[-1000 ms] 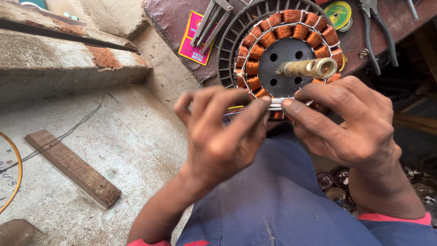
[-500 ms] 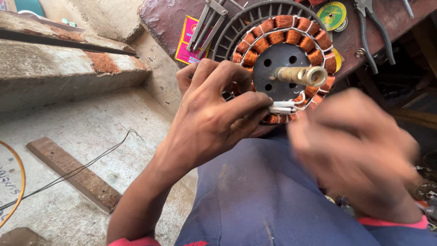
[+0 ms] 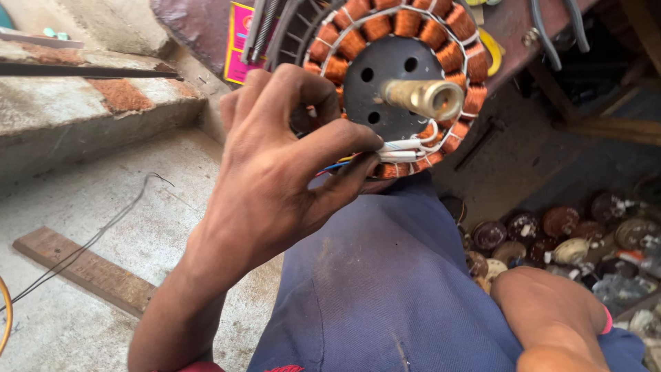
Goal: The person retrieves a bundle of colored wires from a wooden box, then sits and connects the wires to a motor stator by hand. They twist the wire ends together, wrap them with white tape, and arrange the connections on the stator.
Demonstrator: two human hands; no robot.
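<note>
A round motor stator point(image 3: 392, 76) with several orange copper coils, a black centre and a brass-coloured shaft point(image 3: 420, 96) rests upright against my knee in blue trousers point(image 3: 385, 275). My left hand point(image 3: 275, 172) pinches the white-sleeved lead wires point(image 3: 403, 150) at the stator's lower rim between thumb and forefinger. Of my right arm only the forearm point(image 3: 551, 320) shows at the lower right, dropped away from the stator; the hand itself is out of frame.
Concrete steps point(image 3: 76, 117) and a wooden strip point(image 3: 82, 269) lie to the left, with a thin wire point(image 3: 103, 227) across the floor. Pliers point(image 3: 551, 27) and a pink packet point(image 3: 241, 34) sit on the bench behind. Several old motor parts point(image 3: 571, 234) are piled at the right.
My right hand has let go of the stator wires and dropped down to the lower right, out of view. The left hand stays pinched on the wires; the view has moved closer.
</note>
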